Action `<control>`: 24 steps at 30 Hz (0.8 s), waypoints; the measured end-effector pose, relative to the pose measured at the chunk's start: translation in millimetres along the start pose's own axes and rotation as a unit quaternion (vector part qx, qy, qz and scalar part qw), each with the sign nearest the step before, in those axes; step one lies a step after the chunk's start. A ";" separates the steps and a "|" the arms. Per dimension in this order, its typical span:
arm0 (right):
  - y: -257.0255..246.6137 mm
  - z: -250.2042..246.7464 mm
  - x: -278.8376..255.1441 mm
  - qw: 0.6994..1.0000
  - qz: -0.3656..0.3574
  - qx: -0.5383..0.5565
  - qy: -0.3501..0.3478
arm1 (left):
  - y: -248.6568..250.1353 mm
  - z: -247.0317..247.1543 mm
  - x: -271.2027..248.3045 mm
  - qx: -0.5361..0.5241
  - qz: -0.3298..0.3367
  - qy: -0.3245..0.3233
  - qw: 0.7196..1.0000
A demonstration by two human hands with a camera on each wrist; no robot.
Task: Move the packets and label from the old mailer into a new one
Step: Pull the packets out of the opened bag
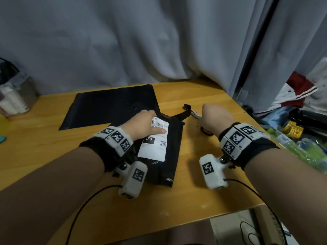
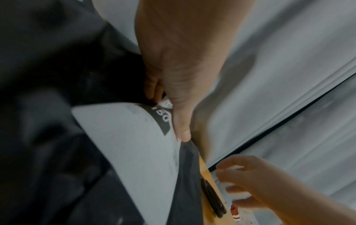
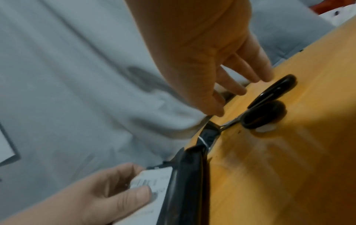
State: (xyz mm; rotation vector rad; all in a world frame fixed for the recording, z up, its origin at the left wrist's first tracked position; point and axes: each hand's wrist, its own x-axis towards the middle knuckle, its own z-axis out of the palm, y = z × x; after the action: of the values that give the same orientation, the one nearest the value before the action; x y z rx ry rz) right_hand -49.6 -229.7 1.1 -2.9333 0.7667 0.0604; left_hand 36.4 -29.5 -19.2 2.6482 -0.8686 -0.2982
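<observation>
The old black mailer (image 1: 174, 138) lies mid-table with its far end cut open. A white label (image 1: 154, 145) with a barcode and "150" is on it. My left hand (image 1: 145, 124) pinches the label's (image 2: 125, 144) far edge, thumb on top and fingers curled underneath. The new black mailer (image 1: 113, 106) lies flat behind it. My right hand (image 1: 215, 117) hovers with straight fingers (image 3: 240, 91) over the black-handled scissors (image 3: 269, 103) and holds nothing. No packets show.
A cut black strip (image 1: 184, 112) lies by the scissor blades (image 1: 195, 115). A clear container (image 1: 16, 96) stands at the far left. Grey curtain hangs behind the wooden table (image 1: 53, 147). Green bottles (image 1: 300, 147) and clothes (image 1: 297, 92) crowd the right edge.
</observation>
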 end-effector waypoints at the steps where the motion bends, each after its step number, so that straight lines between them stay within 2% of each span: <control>1: -4.6 -1.0 -2.5 0.999 -0.025 0.032 0.033 | -3.5 -5.4 -8.2 -0.015 0.015 0.028 0.999; 3: -16.2 -0.9 -4.8 0.980 -0.111 0.139 0.086 | -10.0 -21.3 -25.1 -0.037 0.051 0.075 0.995; 4: -23.2 0.9 -5.8 0.966 -0.164 0.182 0.084 | -13.3 -30.3 -33.5 -0.043 0.065 0.085 0.993; 6: -39.8 3.1 -11.2 0.942 -0.265 0.202 0.048 | -20.5 -48.4 -48.5 -0.037 0.084 0.090 0.992; 8: -57.9 6.2 -20.1 0.928 -0.313 0.202 -0.021 | -29.0 -64.7 -60.2 -0.019 0.093 0.101 0.990; 10: -75.3 9.7 -30.8 0.908 -0.324 0.241 -0.111 | -39.3 -79.4 -70.0 0.001 0.098 0.115 0.989; 12: -89.6 17.7 -35.1 0.889 -0.345 0.263 -0.146 | -48.8 -92.9 -78.5 0.019 0.110 0.118 0.987; 14: -100.6 25.2 -34.1 0.890 -0.355 0.262 -0.118 | -57.1 -104.0 -86.2 0.035 0.127 0.115 0.985; 17: -110.7 29.7 -32.2 0.907 -0.339 0.247 -0.040 | -64.9 -115.6 -95.7 0.070 0.132 0.100 0.984; 21: -121.7 25.3 -33.2 0.893 -0.314 0.320 0.039 | -72.8 -119.3 -105.7 0.131 0.169 0.108 0.971; 22: -124.6 24.6 -33.0 0.887 -0.317 0.332 0.047 | -75.3 -119.5 -109.4 0.117 0.172 0.109 0.972; 24: -129.6 26.4 -34.3 0.882 -0.333 0.334 0.006 | -80.1 -116.6 -115.1 0.093 0.164 0.092 0.978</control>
State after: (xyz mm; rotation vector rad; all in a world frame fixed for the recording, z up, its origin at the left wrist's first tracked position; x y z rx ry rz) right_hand -16.3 -97.7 -10.5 -2.3478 -0.2343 -0.2318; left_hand 22.9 129.8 68.6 2.5839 -1.3000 0.1136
